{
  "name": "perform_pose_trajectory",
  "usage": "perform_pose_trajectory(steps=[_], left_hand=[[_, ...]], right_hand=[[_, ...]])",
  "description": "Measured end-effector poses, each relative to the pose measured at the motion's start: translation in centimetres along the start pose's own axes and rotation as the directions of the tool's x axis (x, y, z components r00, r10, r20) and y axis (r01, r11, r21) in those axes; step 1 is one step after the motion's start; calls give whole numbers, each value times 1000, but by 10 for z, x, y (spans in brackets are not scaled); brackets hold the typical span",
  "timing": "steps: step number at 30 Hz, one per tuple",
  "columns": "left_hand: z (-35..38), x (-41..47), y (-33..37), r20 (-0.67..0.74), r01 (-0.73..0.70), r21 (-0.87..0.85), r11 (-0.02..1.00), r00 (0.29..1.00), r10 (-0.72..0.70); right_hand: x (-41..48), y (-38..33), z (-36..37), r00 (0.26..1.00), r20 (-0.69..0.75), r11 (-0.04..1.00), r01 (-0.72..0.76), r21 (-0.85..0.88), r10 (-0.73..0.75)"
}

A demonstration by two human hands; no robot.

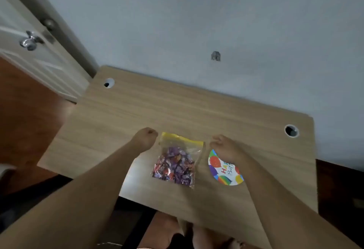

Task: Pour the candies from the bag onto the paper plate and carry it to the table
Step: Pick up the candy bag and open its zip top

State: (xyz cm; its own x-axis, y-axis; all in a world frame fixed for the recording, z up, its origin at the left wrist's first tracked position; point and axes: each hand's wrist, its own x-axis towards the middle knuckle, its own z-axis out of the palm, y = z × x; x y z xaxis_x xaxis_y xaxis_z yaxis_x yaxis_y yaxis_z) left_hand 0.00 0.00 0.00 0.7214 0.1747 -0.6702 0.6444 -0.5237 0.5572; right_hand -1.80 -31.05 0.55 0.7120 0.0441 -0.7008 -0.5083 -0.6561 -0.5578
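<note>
Head view: bag (178, 162) lies between two curled, empty grips (144, 139) (223, 147).

Light wood-grain desk (177, 111) set against a pale grey wall (216, 12). Two round cable holes in the desktop: one near the far left corner (109, 83), one near the far right corner (291, 130). Small grey mark (215, 56) on the wall. White door (23, 51) with metal knob (29, 42) at upper left; reddish-brown floor (25, 114) below it.
</note>
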Motion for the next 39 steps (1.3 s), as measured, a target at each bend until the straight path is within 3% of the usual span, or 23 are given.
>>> perform_pose_trajectory(steps=[2,6,14,19,22,26,32,39], left_hand=[[12,11,-14,17,112,-102,988,994,-111],[37,21,-37,117,226,-271,936,973,-201],[52,28,-51,159,218,-429,877,974,-164],[46,6,-44,122,60,-470,881,992,-2],[44,-19,-35,110,-84,-427,900,983,144],[35,-53,-19,102,-249,-326,912,950,296],[22,-92,1,67,-383,-301,873,905,420],[14,-113,10,10,-373,-368,851,914,405]], right_hand=[[7,3,16,998,32,995,-50,83,47],[23,17,51,994,69,982,-96,165,86],[39,24,81,984,67,895,-180,409,168],[17,22,57,990,-56,978,-121,170,132],[-9,15,38,982,-174,997,76,10,-73],[-44,0,25,949,-32,941,307,-142,-314],[-83,-20,29,920,24,911,390,-132,-390],[-100,-37,25,883,-143,882,409,-233,-448]])
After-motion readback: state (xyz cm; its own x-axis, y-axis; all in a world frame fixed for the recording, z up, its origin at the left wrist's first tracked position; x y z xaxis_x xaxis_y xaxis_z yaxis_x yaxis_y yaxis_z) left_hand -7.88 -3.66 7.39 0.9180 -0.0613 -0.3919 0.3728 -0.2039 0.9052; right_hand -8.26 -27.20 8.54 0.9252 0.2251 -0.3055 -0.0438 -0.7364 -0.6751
